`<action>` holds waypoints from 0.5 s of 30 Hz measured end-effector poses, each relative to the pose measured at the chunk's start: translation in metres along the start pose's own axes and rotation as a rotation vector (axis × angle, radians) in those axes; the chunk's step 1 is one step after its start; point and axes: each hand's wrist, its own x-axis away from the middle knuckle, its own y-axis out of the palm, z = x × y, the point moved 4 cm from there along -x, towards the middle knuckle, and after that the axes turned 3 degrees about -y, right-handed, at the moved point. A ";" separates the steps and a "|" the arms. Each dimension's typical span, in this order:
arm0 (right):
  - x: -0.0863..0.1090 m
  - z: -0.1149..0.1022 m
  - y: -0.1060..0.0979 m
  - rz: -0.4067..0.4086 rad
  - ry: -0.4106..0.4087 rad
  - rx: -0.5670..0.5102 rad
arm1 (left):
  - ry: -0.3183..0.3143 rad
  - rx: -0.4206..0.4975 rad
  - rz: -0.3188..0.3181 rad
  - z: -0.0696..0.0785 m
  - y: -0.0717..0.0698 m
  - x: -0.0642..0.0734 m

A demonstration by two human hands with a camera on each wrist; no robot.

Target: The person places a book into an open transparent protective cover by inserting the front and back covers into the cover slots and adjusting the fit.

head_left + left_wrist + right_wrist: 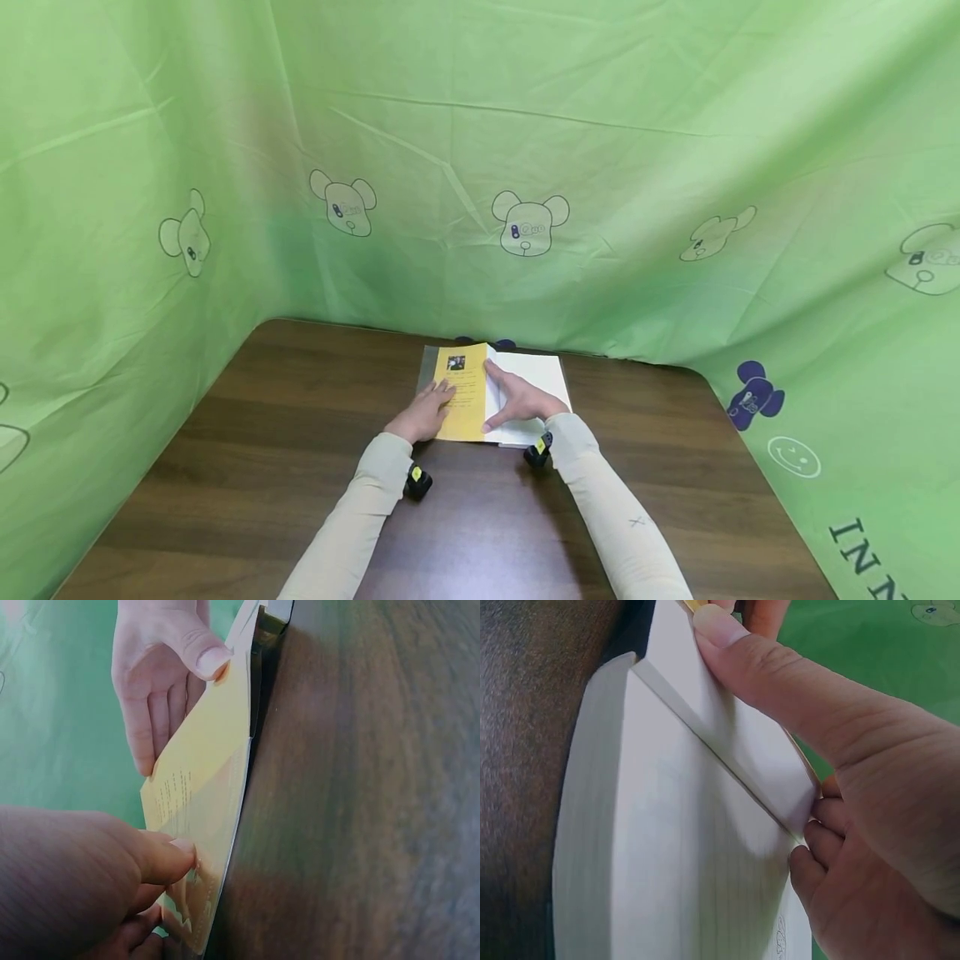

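A book (532,375) lies spread at the table's far side, white pages on the right and a yellow cover flap (465,421) on the left. Part of the flap sits beneath clear plastic film (214,847), crinkled near its outer edge. My left hand (425,412) rests on the flap's left part, fingers stretched over it; its thumb presses the film in the left wrist view. With thumb and forefinger spread, my right hand (525,398) touches both ends of the flap's raised inner edge. White backing (757,757) shows behind that edge.
The brown wooden table (300,417) extends around the book. A green printed curtain (420,275) hangs close behind it and along both sides. Each wrist carries a small black camera (417,482).
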 end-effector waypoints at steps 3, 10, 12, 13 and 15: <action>-0.001 0.000 0.001 0.000 -0.001 0.011 | -0.004 0.000 0.000 -0.001 0.000 -0.001; -0.003 0.000 0.002 -0.003 0.001 0.034 | -0.010 -0.001 0.000 -0.002 0.000 0.000; -0.003 0.000 0.002 -0.003 0.001 0.038 | -0.006 0.001 0.003 -0.002 -0.001 0.000; -0.003 -0.001 0.002 -0.006 0.004 0.042 | -0.004 0.001 0.004 -0.002 -0.001 0.000; -0.004 -0.001 0.002 -0.009 0.010 0.050 | 0.003 -0.003 0.003 -0.002 -0.001 0.000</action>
